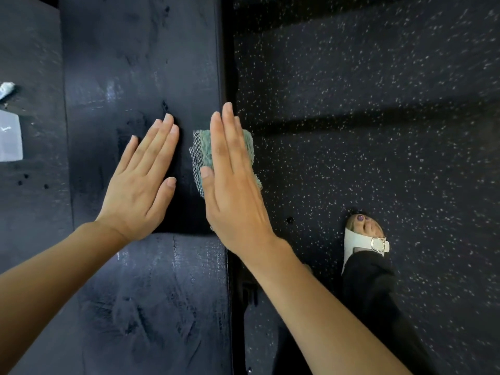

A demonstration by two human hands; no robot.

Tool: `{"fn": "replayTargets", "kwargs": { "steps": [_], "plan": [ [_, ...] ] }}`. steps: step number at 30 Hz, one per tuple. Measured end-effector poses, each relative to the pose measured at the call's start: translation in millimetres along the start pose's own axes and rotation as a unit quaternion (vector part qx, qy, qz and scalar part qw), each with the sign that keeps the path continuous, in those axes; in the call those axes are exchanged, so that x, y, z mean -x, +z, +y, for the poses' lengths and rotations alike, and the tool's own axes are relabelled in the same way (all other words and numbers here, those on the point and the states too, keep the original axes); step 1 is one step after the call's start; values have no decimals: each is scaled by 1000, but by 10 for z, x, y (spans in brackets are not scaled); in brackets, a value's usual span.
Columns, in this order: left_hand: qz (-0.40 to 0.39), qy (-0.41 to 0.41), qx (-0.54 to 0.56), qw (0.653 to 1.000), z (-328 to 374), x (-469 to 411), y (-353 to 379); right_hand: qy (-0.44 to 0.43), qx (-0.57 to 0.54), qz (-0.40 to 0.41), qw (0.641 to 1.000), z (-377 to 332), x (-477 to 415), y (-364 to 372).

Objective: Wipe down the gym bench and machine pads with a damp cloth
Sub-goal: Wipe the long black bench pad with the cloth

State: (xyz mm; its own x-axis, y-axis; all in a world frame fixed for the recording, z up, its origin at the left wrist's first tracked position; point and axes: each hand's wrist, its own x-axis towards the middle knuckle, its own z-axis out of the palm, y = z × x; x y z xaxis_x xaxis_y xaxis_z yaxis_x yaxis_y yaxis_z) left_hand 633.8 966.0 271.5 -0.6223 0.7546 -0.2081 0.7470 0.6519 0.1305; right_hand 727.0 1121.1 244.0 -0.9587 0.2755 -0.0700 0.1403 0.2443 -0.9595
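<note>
Since the cloth (206, 150) under the right hand (235, 190) looks limp, straight fingers (228, 131) pin it. Beside it the left hand (140, 185) rests flat.

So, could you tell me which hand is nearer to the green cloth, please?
Right. The right hand lies flat on the green cloth at the bench pad edge; the left hand rests flat on the pad to the cloth's left, not touching it.

Two hands at mid-frame: one left hand (138, 182), one right hand (232, 190). One green cloth (204, 150). Two dark pads form the surface, the upper pad (135, 63) and the lower pad (162, 293). One sandalled foot (365, 239), lower right. Two pale items at the left edge: a crumpled scrap (6, 89) and a flat sheet (9, 139).
</note>
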Motion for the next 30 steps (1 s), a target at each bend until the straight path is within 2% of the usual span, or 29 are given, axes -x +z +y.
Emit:
{"fn": "replayTargets", "kwargs": {
  "steps": [6,12,26,30],
  "plan": [
    [4,-3,0,1000,-22,-111,-22,16,32,-47,998,-27,314,-20],
    [8,-3,-1,1000,-122,-335,-78,22,14,-33,999,-37,345,29],
    [19,31,0,999,-329,-729,-190,5,39,10,999,-37,-752,-109],
    [23,33,-1,999,-369,-811,-218,6,34,12,999,-29,-776,-110]
  ]
}}
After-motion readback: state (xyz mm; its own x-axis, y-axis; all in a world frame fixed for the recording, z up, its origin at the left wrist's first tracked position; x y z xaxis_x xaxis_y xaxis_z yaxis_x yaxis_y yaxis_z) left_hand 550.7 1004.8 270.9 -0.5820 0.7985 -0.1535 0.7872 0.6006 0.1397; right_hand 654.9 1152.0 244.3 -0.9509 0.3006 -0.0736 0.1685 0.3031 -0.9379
